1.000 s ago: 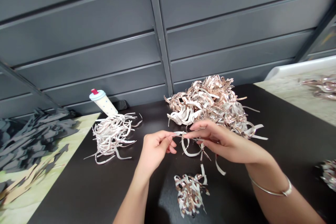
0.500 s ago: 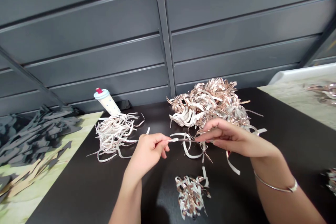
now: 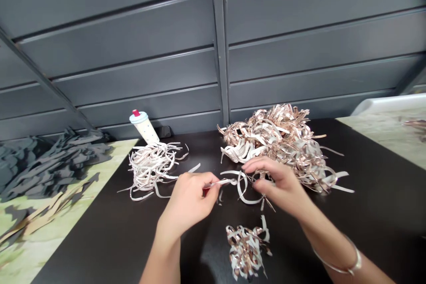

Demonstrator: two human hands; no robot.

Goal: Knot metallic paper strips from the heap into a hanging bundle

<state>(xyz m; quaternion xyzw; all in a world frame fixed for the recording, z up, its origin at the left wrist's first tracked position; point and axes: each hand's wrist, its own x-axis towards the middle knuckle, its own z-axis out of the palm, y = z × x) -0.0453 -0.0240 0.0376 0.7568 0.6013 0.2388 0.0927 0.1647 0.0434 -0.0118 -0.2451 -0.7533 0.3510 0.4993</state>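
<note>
My left hand is closed on a thin white strip, whose end sticks out to the right; something red shows at the fingers. My right hand is just right of it, thumb and fingers apart, with nothing seen between them. Behind the right hand lies a big heap of rose-gold and white strips. A few loose curled strips lie between the hands. Nearer me sits a small pile of curled strips. White strips are heaped to the left of my left hand.
A tilted cream cup with a red-topped lid stands behind the white strips, beside a small black object. Dark grey scraps and tan pieces lie at the left. A grey panelled wall rises behind the black table.
The strip that stretched between both hands is now only in my left hand. My right hand has opened wider and come off it. The camera view has shifted slightly.
</note>
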